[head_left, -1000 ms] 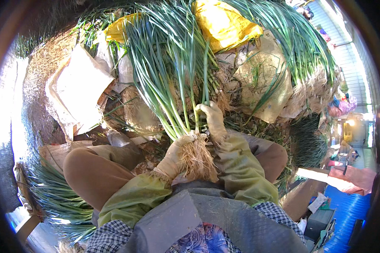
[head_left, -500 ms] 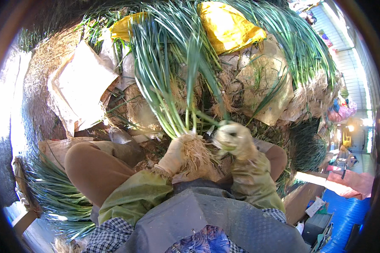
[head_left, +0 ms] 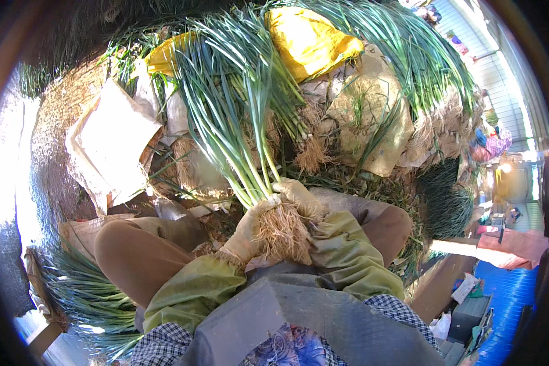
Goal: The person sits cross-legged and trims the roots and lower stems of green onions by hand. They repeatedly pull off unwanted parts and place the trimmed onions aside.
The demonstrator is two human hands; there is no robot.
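Green onion bunch [head_left: 238, 165] held between bent knees [head_left: 137, 253] — roots [head_left: 282, 233] toward the person.
The gloved left hand [head_left: 247, 235] is clamped around it just above the roots; the gloved right hand [head_left: 301, 199] touches the stems from the other side — whether its fingers are closed I cannot tell. Leaves fan away beneath a yellow sack's [head_left: 311, 43] left side, with more green onions [head_left: 430, 70] beyond, on the right.

L hand [head_left: 248, 233] curled tight in a gloved grip, approx. ctr; R hand [head_left: 303, 200] just beside it, fingers [head_left: 286, 187] twd L, grip hard to tell. L forearm [head_left: 195, 288] & R forearm [head_left: 355, 253] converge fr. lower edge. L knee [head_left: 121, 247] & R knee [head_left: 391, 230] bent, splayed wide.
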